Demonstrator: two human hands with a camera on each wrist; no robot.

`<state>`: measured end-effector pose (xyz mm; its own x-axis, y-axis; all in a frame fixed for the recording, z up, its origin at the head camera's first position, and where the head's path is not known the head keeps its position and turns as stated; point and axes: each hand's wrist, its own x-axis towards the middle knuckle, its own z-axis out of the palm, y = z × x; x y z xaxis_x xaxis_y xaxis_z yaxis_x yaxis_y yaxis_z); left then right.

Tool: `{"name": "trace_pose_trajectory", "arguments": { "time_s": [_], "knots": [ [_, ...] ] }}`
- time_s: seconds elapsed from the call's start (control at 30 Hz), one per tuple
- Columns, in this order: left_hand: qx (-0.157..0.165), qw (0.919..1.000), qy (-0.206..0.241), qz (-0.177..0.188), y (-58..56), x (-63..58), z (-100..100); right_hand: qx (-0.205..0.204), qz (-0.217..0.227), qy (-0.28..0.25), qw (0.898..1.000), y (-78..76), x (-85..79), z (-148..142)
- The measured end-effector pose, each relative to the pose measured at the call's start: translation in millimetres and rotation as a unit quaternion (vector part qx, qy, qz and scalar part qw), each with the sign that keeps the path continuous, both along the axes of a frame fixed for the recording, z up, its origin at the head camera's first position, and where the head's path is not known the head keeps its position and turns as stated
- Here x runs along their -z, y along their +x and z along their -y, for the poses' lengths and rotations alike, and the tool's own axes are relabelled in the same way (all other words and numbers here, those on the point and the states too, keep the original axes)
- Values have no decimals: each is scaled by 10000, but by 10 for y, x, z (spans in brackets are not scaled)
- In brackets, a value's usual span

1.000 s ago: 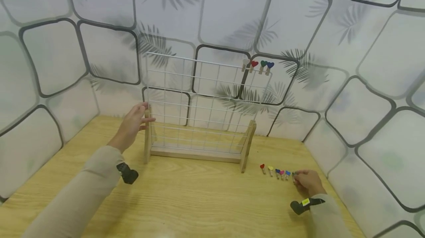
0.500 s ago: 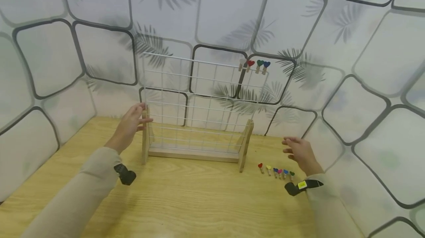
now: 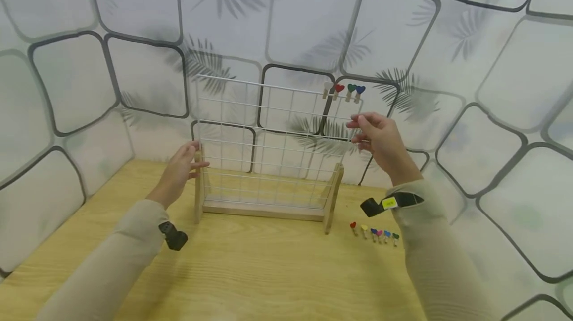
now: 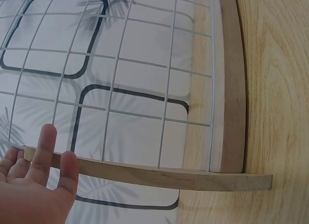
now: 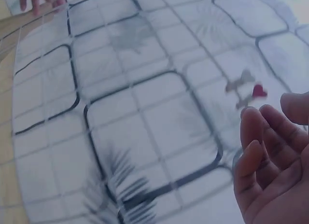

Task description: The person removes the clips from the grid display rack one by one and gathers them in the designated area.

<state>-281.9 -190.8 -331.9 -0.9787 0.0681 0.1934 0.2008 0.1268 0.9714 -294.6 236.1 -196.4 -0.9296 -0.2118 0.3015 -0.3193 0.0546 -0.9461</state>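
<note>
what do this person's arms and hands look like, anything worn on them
The left sleeve and right sleeve are long, plain and beige. Each wrist bears a small black device, the left one and the right one; the right strap carries a yellow label, its marking too small to read. The left hand and right hand wear no gloves.

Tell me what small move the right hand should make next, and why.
Probably raise the right hand slightly and pinch the blue heart clip: no clip shows in its fingers, it hovers just below that outermost clip on the wire rack, and the left hand, at the left post, could steady things.
</note>
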Motion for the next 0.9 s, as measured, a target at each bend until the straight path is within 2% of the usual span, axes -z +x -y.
{"name": "trace_pose_trajectory", "arguments": {
  "time_s": [0.13, 0.33, 0.43, 0.53, 0.6, 0.7, 0.8, 0.9],
  "knots": [
    [-18, 10000, 5, -24, 10, -2, -6, 82, -420, 121, 9990, -64, -258, 242],
    [-33, 10000, -12, -57, 7, -14, 3, 344, -693, 168, 9969, -176, -583, 463],
    [-61, 9999, -68, -72, 12, -16, 14, 556, -722, 544, 9944, -221, -702, 530],
    [-43, 9999, -79, -75, 14, -17, 21, 760, -538, 1183, 9886, -253, -791, 572],
    [-27, 9999, -91, -75, 16, -22, 23, 787, -345, 1654, 9825, -272, -834, 592],
    [-3, 9999, -83, -75, 17, -23, 21, 789, -245, 2377, 9678, -311, -856, 624],
    [26, 10000, -61, -68, 21, -13, 21, 911, -383, 2848, 9535, -365, -819, 655],
    [35, 10000, -59, -54, 31, 8, 17, 1217, -664, 3024, 9430, -412, -746, 692]
  ]
}}
